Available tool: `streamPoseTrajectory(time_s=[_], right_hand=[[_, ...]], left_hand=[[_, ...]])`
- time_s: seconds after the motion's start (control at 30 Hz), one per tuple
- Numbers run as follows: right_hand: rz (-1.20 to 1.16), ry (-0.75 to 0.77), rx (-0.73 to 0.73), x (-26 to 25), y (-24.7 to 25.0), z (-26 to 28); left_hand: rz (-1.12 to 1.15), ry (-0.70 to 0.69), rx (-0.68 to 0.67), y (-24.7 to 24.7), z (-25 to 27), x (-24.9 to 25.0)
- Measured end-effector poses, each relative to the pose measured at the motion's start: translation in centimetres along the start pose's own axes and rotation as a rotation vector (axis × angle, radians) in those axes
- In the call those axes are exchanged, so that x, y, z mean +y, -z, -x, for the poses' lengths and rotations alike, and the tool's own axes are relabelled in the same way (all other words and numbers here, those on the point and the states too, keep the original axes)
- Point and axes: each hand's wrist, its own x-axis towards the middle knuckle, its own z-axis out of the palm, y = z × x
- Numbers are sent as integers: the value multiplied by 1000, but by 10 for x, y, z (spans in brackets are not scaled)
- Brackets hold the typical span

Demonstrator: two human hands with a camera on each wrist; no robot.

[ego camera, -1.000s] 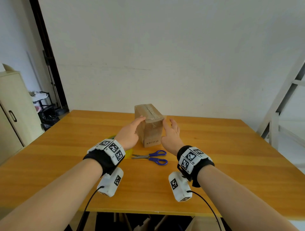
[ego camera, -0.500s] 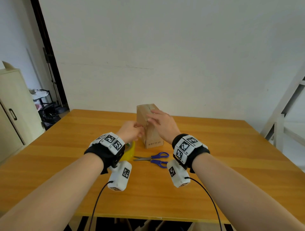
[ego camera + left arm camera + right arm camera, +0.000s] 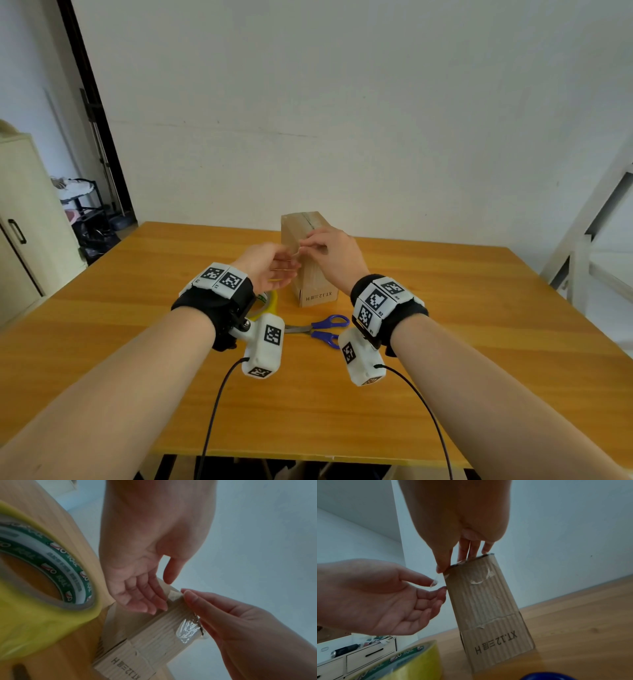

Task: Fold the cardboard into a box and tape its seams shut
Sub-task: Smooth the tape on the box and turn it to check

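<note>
On surface (image 3: 445, 308), box (image 3: 310, 270) stands upright, folded, top seam taped. Right hand (image 3: 334, 255) pinches tape end at top edge; left hand (image 3: 265, 265) relaxed, fingertips touching box side. Remaining, likely: press tape down.

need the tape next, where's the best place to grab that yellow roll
Hook fingers into the open core of the tape roll and pinch its rim, coming from above: it seems to lie flat on the table, left of the box, core up.

Tape roll (image 3: 265, 303), scissors (image 3: 322, 330) crowd box (image 3: 310, 270) front; table (image 3: 462, 308) right open.
</note>
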Motion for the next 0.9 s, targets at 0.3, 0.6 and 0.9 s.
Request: streamPoseTrajectory(time_s=[0.3,0.6,0.9], right_hand=[[-22,-26,-65,3,4,-3],[-34,-42,-41,-2,6,-1],[1,-41,-2,2,-3,-5]], left_hand=[[11,-106,94,-1,1,6],[-157,-285,242,7,3,10],[-284,-294,296,4,-2,13]])
